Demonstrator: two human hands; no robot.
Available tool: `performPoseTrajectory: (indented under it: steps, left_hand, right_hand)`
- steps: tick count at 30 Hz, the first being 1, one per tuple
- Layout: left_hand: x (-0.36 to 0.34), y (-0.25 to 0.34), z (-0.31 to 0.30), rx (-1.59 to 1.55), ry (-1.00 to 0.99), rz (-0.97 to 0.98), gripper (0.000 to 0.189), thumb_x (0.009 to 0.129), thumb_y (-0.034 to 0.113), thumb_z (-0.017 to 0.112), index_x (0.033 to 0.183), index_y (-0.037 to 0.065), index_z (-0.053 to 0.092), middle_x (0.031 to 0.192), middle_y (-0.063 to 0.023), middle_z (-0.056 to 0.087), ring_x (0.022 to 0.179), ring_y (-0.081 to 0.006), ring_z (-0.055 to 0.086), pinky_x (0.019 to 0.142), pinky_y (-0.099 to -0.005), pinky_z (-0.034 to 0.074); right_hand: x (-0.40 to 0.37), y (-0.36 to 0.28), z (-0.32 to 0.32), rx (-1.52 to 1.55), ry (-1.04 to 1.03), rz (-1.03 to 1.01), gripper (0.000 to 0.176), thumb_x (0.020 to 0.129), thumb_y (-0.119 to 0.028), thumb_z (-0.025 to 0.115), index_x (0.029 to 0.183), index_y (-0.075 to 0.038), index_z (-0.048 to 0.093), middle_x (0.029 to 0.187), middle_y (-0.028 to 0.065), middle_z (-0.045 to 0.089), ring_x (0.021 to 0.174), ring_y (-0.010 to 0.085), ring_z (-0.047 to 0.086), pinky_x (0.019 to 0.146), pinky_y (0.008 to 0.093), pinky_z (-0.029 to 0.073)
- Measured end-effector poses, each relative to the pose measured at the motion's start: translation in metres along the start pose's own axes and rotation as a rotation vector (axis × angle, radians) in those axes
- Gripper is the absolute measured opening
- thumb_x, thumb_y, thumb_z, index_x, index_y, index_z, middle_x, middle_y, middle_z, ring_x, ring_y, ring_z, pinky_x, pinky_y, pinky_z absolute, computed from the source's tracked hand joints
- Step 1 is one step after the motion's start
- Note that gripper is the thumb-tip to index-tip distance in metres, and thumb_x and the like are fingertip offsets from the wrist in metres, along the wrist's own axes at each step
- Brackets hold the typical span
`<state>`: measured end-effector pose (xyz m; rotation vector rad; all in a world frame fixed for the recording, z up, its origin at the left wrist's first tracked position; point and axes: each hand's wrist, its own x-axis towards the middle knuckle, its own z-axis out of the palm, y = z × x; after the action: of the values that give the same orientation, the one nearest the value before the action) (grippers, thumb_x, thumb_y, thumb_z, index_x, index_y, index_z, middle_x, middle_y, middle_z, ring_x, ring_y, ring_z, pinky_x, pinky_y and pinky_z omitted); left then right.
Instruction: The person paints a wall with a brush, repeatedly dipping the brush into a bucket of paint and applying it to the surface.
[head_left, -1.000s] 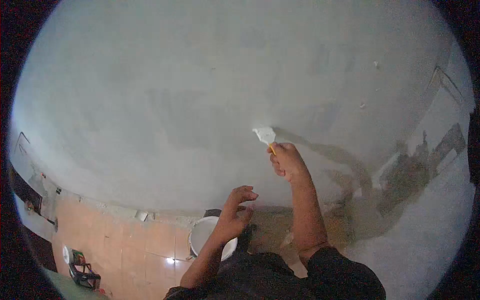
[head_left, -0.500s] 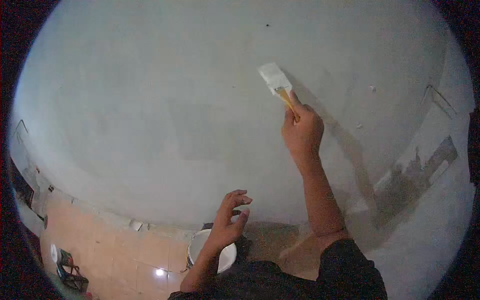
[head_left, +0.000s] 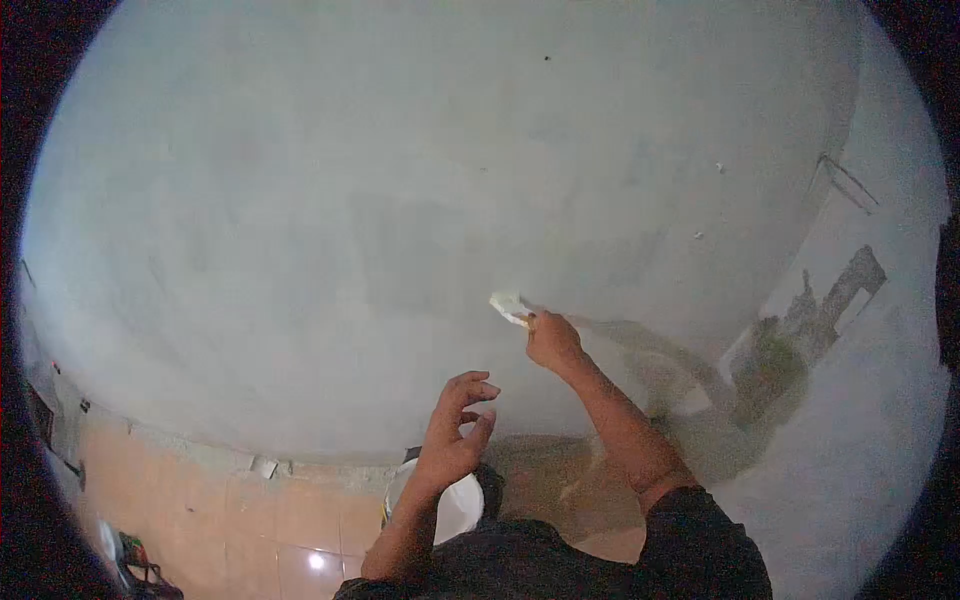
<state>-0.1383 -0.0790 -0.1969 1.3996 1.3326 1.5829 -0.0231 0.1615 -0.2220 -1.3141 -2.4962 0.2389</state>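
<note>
My right hand is wrapped round the handle of a paintbrush, whose bristles and ferrule are coated white. The bristles point up and left against the pale grey wall, right of a slightly darker patch. Held up lower and to the left, my left hand has its fingers bent and apart, with nothing in them. Below it, a white bucket stands on the floor, partly hidden by my left forearm.
Orange floor tiles meet the foot of the wall at lower left. A dark bundle with straps lies in the bottom left corner. On the right, the adjoining wall has rough dark patches and a thin bracket.
My right hand has brought the paintbrush down the wall and a little left, towards my left hand. My left hand stays nearly where it was. The view has shifted slightly.
</note>
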Motion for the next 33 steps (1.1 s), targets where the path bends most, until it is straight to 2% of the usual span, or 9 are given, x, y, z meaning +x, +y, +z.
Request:
performPoseTrajectory:
  steps: [4,7,9,13,15,19,26,29,33]
  left_hand:
    - [-0.004,0.009,-0.01,0.005,-0.021,0.05,0.029,0.085,0.0,0.058,0.112,0.01,0.055,0.132,-0.011,0.046,0.113,-0.0222,0.054,0.084,-0.0341,0.049]
    - [-0.006,0.01,-0.017,-0.002,-0.037,0.076,0.029,0.085,0.001,0.059,0.112,0.01,0.055,0.132,-0.0113,0.046,0.114,-0.0229,0.054,0.084,-0.0341,0.049]
    - [-0.008,0.011,-0.02,-0.01,-0.048,0.096,0.029,0.085,0.001,0.059,0.113,0.01,0.055,0.132,-0.0114,0.046,0.116,-0.0234,0.053,0.084,-0.0342,0.049]
    - [-0.012,0.021,-0.034,-0.018,-0.067,0.103,0.028,0.087,0.002,0.059,0.113,0.011,0.054,0.133,-0.0095,0.046,0.117,-0.0226,0.052,0.087,-0.036,0.048]
    - [-0.015,0.019,-0.044,-0.017,-0.068,0.084,0.027,0.088,0.001,0.057,0.113,0.012,0.054,0.134,-0.0076,0.046,0.117,-0.0211,0.053,0.09,-0.0367,0.046]
    - [-0.023,0.01,-0.06,-0.03,-0.054,0.08,0.028,0.088,0.001,0.058,0.114,0.01,0.054,0.135,-0.0085,0.045,0.117,-0.0224,0.053,0.088,-0.0371,0.048]
    - [-0.001,0.031,-0.079,0.033,0.006,0.148,0.032,0.086,0.0,0.058,0.116,0.011,0.052,0.132,-0.0083,0.049,0.118,-0.022,0.053,0.09,-0.0373,0.047]
    - [0.014,0.058,-0.081,0.043,-0.006,0.184,0.033,0.086,0.001,0.059,0.117,0.011,0.052,0.13,-0.0073,0.05,0.117,-0.0217,0.053,0.09,-0.0377,0.047]
    - [0.026,0.083,-0.072,0.11,-0.055,0.222,0.033,0.087,0.003,0.06,0.118,0.01,0.052,0.129,-0.0077,0.051,0.117,-0.0221,0.052,0.09,-0.0382,0.047]
  right_hand:
    - [0.014,-0.013,-0.042,-0.008,0.076,0.12,0.022,0.081,-0.016,0.059,0.095,-0.001,0.067,0.09,0.0196,0.065,0.086,0.0365,0.065,0.077,0.0467,0.051]
    - [0.03,-0.049,-0.119,-0.047,0.078,0.186,0.02,0.08,-0.016,0.061,0.092,-0.003,0.069,0.1,0.0166,0.065,0.095,0.0337,0.063,0.083,0.0431,0.05]
    - [0.038,-0.074,-0.159,-0.08,0.225,0.086,0.02,0.079,-0.017,0.063,0.094,-0.004,0.069,0.105,0.0151,0.065,0.099,0.0324,0.062,0.085,0.0416,0.05]
    - [0.051,-0.102,-0.193,-0.071,0.397,0.124,0.02,0.079,-0.017,0.066,0.095,-0.005,0.07,0.107,0.0154,0.065,0.097,0.0325,0.063,0.085,0.0408,0.05]
    - [0.043,-0.107,-0.203,0.008,0.642,0.051,0.032,0.077,-0.02,0.07,0.098,0.001,0.063,0.09,0.0206,0.066,0.087,0.0379,0.065,0.075,0.0476,0.052]
    - [0.025,-0.131,-0.208,0.042,0.843,-0.032,0.027,0.079,-0.006,0.06,0.103,0.005,0.06,0.087,0.0235,0.066,0.082,0.0391,0.066,0.073,0.0473,0.052]
    - [0.023,-0.118,-0.092,-0.019,0.468,0.127,0.031,0.074,0.001,0.059,0.105,0.004,0.059,0.087,0.0245,0.065,0.089,0.0395,0.064,0.078,0.0483,0.051]
    - [0.012,-0.087,-0.057,-0.074,0.396,0.035,0.029,0.071,-0.001,0.061,0.1,0.005,0.059,0.087,0.0235,0.065,0.089,0.0385,0.064,0.078,0.0479,0.051]
    - [0.012,-0.058,-0.062,-0.088,0.136,0.16,0.028,0.069,-0.011,0.066,0.092,0.005,0.062,0.091,0.0222,0.065,0.088,0.0371,0.065,0.079,0.0438,0.052]
